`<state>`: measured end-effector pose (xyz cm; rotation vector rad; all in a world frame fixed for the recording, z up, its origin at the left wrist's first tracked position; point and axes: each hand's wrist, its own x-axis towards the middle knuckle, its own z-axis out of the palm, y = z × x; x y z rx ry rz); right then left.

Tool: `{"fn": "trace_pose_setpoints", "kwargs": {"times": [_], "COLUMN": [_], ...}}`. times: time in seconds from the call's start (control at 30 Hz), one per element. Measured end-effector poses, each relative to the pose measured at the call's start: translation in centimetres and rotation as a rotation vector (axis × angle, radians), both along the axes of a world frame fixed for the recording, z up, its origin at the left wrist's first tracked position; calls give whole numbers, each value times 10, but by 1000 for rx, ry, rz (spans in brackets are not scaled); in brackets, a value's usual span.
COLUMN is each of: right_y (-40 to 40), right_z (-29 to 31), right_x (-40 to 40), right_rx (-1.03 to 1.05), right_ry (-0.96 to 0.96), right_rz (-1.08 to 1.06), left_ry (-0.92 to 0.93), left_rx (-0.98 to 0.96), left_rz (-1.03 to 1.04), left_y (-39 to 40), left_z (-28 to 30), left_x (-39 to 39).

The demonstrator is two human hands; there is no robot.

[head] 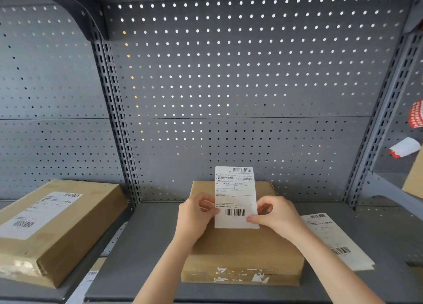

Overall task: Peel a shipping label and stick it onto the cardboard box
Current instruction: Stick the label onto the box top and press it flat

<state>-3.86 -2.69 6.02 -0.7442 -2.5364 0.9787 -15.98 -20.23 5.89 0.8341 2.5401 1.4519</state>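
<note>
Above the box (242,244) at the shelf's (146,246) middle, the left hand (194,214) and right hand (277,214) pinch the upright label's (235,196) lower edges.

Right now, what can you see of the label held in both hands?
The shipping label is a white rectangular sheet, upright, printed side to the camera, with a barcode near its top, text lines in the middle and a second barcode low down. The left hand pinches its lower left edge, the right hand its lower right corner. It is held above the cardboard box, not yet stuck down.
</note>
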Motion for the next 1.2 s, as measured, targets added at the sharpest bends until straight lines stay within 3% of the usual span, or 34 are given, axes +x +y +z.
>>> {"fn": "trace_pose_setpoints", "kwargs": {"times": [0.8,1.2], "right_y": [-1,1], "right_z": [-1,-2], "right_x": [-2,-2], "right_rx": [66,212], "right_ry": [-20,-35], "right_rz": [28,12], "left_ry": [-6,25], "left_rx": [-65,-105], "left_rz": [-51,-75], "left_y": [0,1], "left_z": [0,-1], "left_x": [1,1]}}
